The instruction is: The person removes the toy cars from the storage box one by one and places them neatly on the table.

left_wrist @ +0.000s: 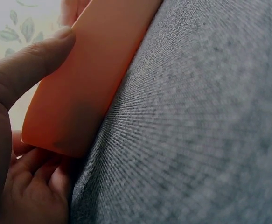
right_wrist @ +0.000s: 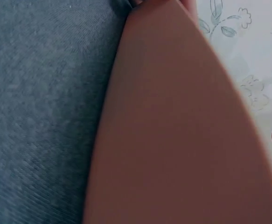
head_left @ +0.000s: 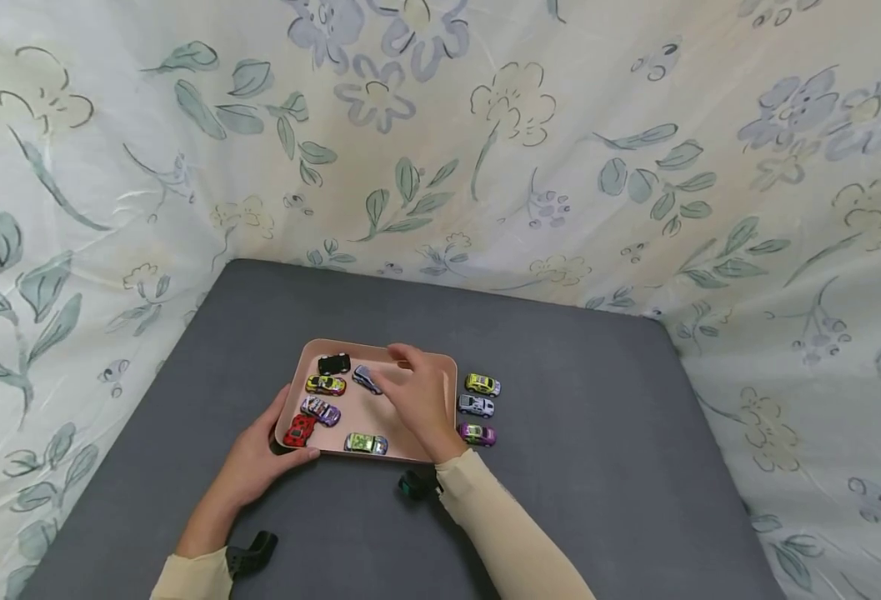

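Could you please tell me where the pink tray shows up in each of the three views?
Head: pink tray at centre, left hand gripping its near-left corner.
Left wrist: its orange-looking wall upper left.
Right wrist: its wall fills the centre-right.
Shared landmark: grey table cover.

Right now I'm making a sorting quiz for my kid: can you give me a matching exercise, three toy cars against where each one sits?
Things:
1. red car
2. black car
3. white car

Places:
A. on the grey table, right of the tray
B. far edge of the tray
C. near left corner of the tray, by the left hand

Pairs: 1-C, 2-B, 3-A
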